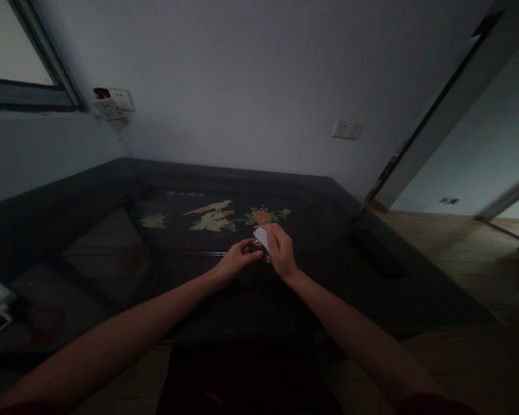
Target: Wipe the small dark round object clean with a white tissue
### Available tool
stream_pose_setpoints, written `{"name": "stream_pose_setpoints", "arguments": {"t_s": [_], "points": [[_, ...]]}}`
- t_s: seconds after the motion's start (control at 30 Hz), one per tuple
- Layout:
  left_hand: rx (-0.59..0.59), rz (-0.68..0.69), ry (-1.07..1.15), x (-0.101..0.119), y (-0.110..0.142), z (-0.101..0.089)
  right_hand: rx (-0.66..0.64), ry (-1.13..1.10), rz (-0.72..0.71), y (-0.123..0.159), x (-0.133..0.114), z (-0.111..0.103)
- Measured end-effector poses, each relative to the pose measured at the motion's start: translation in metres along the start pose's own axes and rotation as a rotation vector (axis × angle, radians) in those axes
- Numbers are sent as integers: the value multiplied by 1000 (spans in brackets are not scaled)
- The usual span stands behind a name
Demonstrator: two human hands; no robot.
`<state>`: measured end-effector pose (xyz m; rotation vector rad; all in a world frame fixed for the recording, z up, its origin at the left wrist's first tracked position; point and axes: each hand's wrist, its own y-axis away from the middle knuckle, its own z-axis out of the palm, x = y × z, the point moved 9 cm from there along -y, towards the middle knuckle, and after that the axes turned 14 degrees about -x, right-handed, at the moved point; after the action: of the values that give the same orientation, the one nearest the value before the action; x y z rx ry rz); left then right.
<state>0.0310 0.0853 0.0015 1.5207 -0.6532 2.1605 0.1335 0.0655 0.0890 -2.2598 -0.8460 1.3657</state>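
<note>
Roughly mid-frame, just below centre: small dark packet, white piece at its top slanting upper left to lower right; packet's full long axis hidden by hands. Left hand pinches the packet; right hand, fingers together, clamps the white piece. Beneath, dark table; inlaid bird above left.

Lettering on the tabletop and held item is unreadable.

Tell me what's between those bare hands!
The head view shows a small dark object with white markings and a white piece between the left hand and right hand.
</note>
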Motion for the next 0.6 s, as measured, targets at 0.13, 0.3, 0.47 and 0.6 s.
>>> {"name": "stream_pose_setpoints", "arguments": {"t_s": [0.13, 0.3, 0.47, 0.6], "points": [[11, 1, -56, -2, -1, -4, -90, 233, -137, 1, -25, 8], [10, -7, -13, 0, -1, 0, -118, 147, -124, -5, -18, 7], [37, -26, 20, 1, 0, -1, -58, -356, 140, -11, 34, 6], [24, -33, 21, 3, 1, 1, -85, -803, 368, -7, 69, 28]]}}
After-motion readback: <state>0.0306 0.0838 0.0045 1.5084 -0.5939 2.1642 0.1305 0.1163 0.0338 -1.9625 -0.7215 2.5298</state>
